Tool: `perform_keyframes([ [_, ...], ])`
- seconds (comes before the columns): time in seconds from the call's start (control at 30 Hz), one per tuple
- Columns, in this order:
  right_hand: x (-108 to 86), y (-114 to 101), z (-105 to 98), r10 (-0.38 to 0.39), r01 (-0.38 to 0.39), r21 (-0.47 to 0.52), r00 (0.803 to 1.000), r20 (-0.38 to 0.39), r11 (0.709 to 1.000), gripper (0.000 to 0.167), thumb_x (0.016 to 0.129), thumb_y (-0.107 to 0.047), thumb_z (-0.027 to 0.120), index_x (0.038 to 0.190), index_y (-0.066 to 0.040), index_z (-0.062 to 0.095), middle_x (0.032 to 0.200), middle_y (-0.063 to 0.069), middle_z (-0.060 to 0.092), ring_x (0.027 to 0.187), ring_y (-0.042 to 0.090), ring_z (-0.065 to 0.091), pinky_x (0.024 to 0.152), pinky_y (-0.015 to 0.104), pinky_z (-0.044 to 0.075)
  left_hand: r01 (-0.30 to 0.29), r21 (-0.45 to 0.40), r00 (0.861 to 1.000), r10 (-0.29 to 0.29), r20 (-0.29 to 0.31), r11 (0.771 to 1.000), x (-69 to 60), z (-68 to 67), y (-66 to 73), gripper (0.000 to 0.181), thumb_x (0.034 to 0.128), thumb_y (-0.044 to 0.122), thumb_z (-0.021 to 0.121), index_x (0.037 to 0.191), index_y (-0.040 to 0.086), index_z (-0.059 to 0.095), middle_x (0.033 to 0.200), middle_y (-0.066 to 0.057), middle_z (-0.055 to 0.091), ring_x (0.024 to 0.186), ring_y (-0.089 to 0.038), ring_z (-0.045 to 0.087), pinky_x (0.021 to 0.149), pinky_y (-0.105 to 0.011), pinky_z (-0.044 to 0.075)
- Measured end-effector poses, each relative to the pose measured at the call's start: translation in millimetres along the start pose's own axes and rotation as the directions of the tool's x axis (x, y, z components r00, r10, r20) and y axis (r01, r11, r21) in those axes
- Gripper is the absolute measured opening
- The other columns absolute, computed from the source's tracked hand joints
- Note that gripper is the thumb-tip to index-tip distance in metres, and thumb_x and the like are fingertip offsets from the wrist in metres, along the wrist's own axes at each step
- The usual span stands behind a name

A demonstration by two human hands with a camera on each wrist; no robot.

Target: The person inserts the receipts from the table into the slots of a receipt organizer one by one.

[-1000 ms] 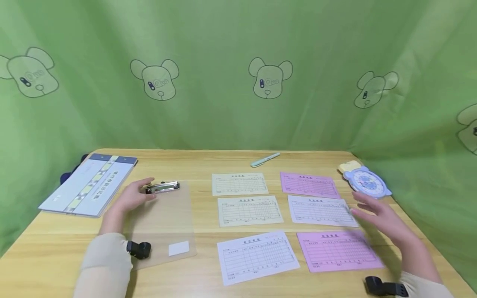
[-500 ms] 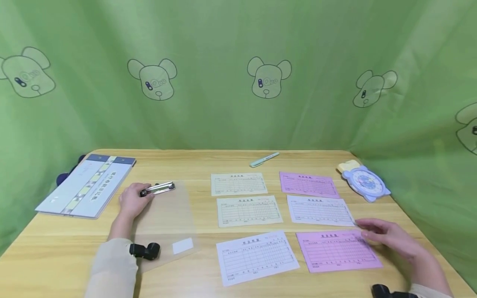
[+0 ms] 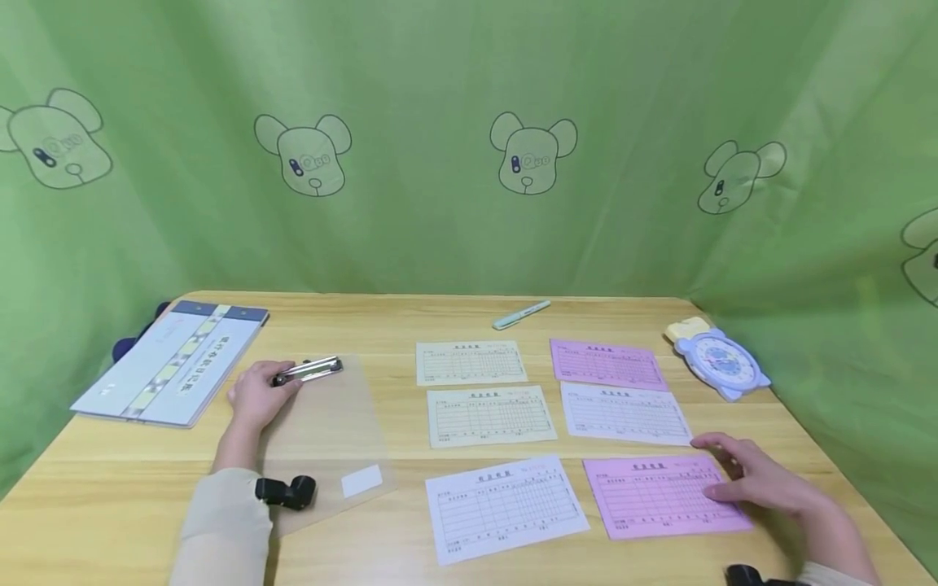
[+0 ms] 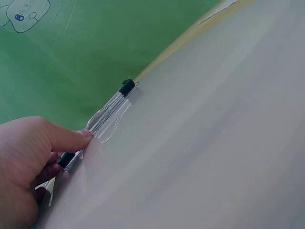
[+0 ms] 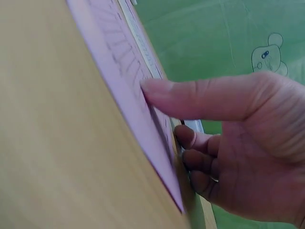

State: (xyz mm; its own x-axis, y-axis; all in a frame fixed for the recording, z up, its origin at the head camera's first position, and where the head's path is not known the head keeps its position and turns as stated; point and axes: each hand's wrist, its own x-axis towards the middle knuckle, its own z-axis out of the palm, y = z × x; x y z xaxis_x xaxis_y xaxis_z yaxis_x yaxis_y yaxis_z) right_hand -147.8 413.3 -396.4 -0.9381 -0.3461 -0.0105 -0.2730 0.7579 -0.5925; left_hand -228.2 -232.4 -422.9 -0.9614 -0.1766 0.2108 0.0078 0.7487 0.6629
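Note:
My left hand (image 3: 258, 394) grips the metal clip (image 3: 313, 369) of a clear clipboard (image 3: 322, 439) at the left; in the left wrist view the thumb lies on the clip (image 4: 110, 113) and the other fingers are curled behind it. At the right, my right hand (image 3: 765, 478) has its thumb over the right part of the lower pink slip (image 3: 652, 496). Its fingertips are by the lower right corner of the white slip (image 3: 623, 413). In the right wrist view the thumb touches or nearly touches the pink slip (image 5: 124, 100), with the other fingers bent beyond its edge.
Two pale yellow slips (image 3: 469, 362) and a white slip (image 3: 506, 509) lie mid-table, another pink slip (image 3: 608, 364) behind right. A pen (image 3: 521, 315) lies at the back. A blue-white booklet (image 3: 172, 366) is far left; a blue toy clock (image 3: 724, 364) and cream object (image 3: 687, 328) are right.
My left hand has closed on the clip, and the clipboard has turned slightly. My right hand has come down and nearer to the slips, its thumb now over the pink one. The right white slip has shifted slightly left.

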Motion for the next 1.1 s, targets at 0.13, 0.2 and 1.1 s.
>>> perform_keyframes([
  [0.13,1.0,-0.8,1.7,0.003,-0.004,-0.02,1.0,-0.01,1.0,0.046,0.064,-0.013,0.071,0.104,-0.004,0.049,0.1,0.014,0.044,0.091,0.026,0.037,0.072,0.043,0.029,-0.002,0.001,1.0,0.002,-0.001,1.0,-0.9,-0.4,1.2,0.037,0.077,0.015,0.062,0.111,0.001,0.055,0.114,-0.021,0.047,0.102,-0.04,0.037,0.082,-0.053,0.016],
  [0.2,0.9,-0.6,1.4,-0.004,0.004,-0.014,1.0,-0.001,1.0,0.042,0.065,-0.012,0.07,0.101,-0.006,0.05,0.098,0.012,0.045,0.09,0.021,0.038,0.071,0.041,0.029,-0.003,0.003,1.0,0.003,-0.001,1.0,-1.2,-0.3,2.0,0.037,0.0771,0.015,0.062,0.111,0.0,0.055,0.114,-0.021,0.047,0.102,-0.039,0.037,0.082,-0.053,0.016],
  [1.1,-3.1,-2.5,-4.7,0.058,-0.053,0.139,0.998,-0.034,0.989,0.057,0.074,0.0,0.06,0.127,-0.004,0.039,0.082,0.012,0.051,0.064,0.015,0.05,0.054,0.026,0.04,0.002,0.008,1.0,-0.002,-0.003,1.0,-3.4,-0.9,5.1,0.037,0.0773,0.014,0.061,0.111,-0.001,0.054,0.114,-0.023,0.046,0.102,-0.041,0.036,0.083,-0.053,0.016],
])
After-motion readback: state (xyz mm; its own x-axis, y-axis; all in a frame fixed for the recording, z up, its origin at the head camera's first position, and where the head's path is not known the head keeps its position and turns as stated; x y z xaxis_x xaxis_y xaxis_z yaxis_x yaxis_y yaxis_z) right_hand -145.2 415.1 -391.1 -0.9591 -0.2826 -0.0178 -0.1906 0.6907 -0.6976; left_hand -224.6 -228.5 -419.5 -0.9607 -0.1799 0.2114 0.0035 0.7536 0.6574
